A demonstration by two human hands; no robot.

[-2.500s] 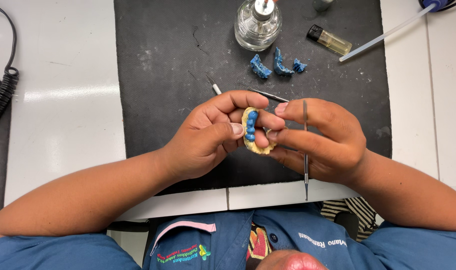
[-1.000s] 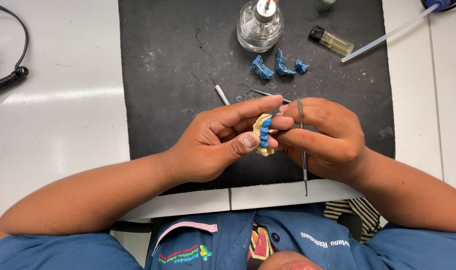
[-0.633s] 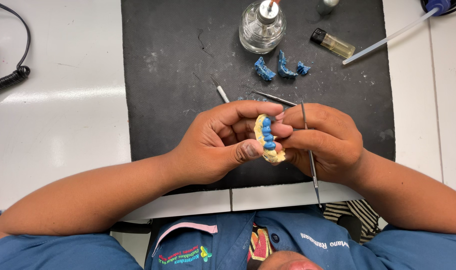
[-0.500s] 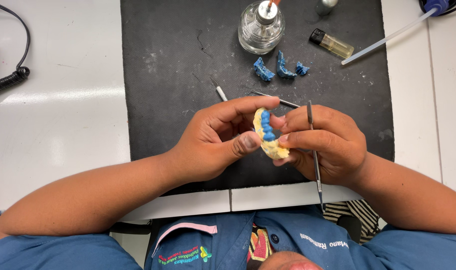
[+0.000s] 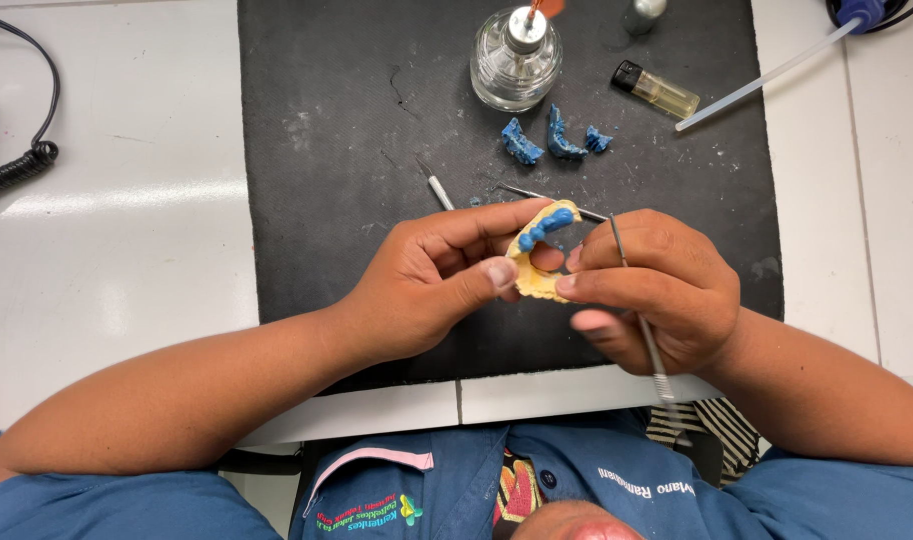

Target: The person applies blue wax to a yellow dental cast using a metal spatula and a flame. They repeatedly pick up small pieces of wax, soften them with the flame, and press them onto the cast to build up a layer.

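On the far left a black coiled cable [image 5: 17, 172] lies on the white table [image 5: 127, 250]. A black mat [image 5: 327, 150] covers the middle of the table.

The only container with visible content is the glass burner [image 5: 517, 62] at the top of the mat. It holds a clear liquid, and a small flame burns on its wick. To the right of it lies a lighter [image 5: 659, 90] with a yellowish body; I cannot tell how full it is.

The left hand [image 5: 427, 280] is closed around a dental cast [image 5: 542, 255]; the thumb presses on its lower side and the fingers curl over the top. The cast is pale yellow, curved like an arch, with blue wax [image 5: 545, 225] along its upper rim. It is held in the air above the mat, between both hands, close to the body.

The right hand [image 5: 657, 290] touches the cast with the fingertips and at the same time grips a thin metal tool [image 5: 637, 310], which runs almost upright through the fingers.

Behind the hands two more thin tools [image 5: 439, 188] lie on the mat, partly hidden by the fingers. Three blue wax pieces [image 5: 552, 138] lie just below the burner. At the top right a clear tube [image 5: 767, 75] crosses from the mat onto the table. The hands hide the mat under the cast.
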